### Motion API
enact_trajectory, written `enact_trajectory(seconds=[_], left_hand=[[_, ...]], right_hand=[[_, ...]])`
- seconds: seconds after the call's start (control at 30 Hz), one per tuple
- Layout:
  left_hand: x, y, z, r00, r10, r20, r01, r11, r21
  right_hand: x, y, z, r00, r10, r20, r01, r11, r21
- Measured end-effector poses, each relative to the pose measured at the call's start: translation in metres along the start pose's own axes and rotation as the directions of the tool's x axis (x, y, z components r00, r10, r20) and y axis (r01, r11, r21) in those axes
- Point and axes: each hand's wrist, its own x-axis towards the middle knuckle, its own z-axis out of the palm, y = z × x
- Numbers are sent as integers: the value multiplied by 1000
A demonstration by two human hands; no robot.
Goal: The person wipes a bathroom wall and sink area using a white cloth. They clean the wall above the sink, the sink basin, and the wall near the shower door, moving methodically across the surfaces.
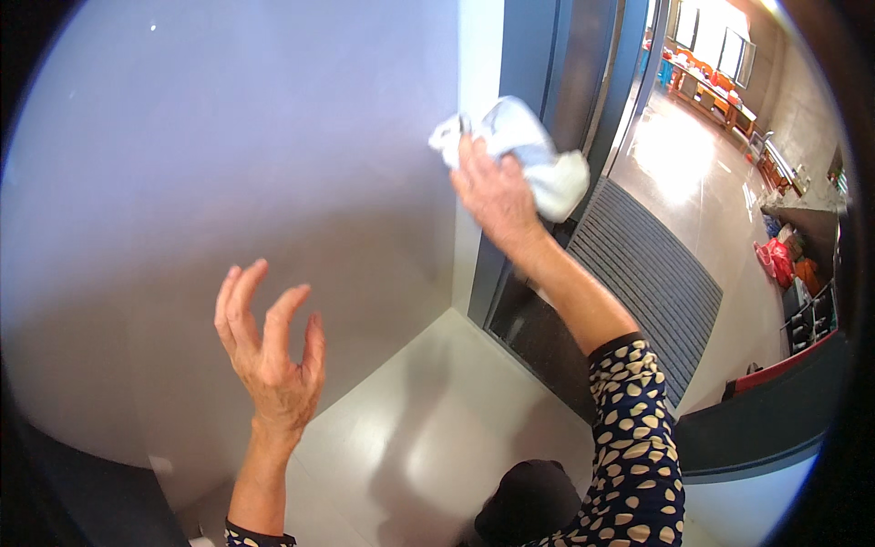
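Note:
My right hand (499, 202) reaches up to the corner where the pale wall (246, 173) meets the dark door frame (529, 55). It has hold of a crumpled white cloth (558, 182), with the fingers laid over its left part. The cloth lies in front of the wall's edge and the frame, its loose end hanging to the right; it is slightly blurred. Whether it presses on the surface cannot be made out. My left hand (272, 356) is raised before the wall at the left, fingers spread and curved, holding nothing.
Light floor tiles (365, 465) lie below. A dark rounded shape (527, 501) is at the bottom. Beyond the doorway lie a grey ribbed mat (647, 273), red bags (775, 260) on the right and a long table (711, 96) by a bright window. A dark panel (766, 410) borders the right.

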Motion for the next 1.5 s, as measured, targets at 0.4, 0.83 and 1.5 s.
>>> enact_trajectory(seconds=[0.4,0.83,1.5], left_hand=[[74,-47,55,966,258,-23,-203,810,551],[73,-59,60,934,356,-16,-258,708,658],[75,-58,65,925,380,-30,-259,684,682]], right_hand=[[-114,-29,-36,687,-545,480,-284,407,868],[15,84,-66,672,736,-83,-439,486,756],[-4,157,3,270,894,358,-298,-276,914]])
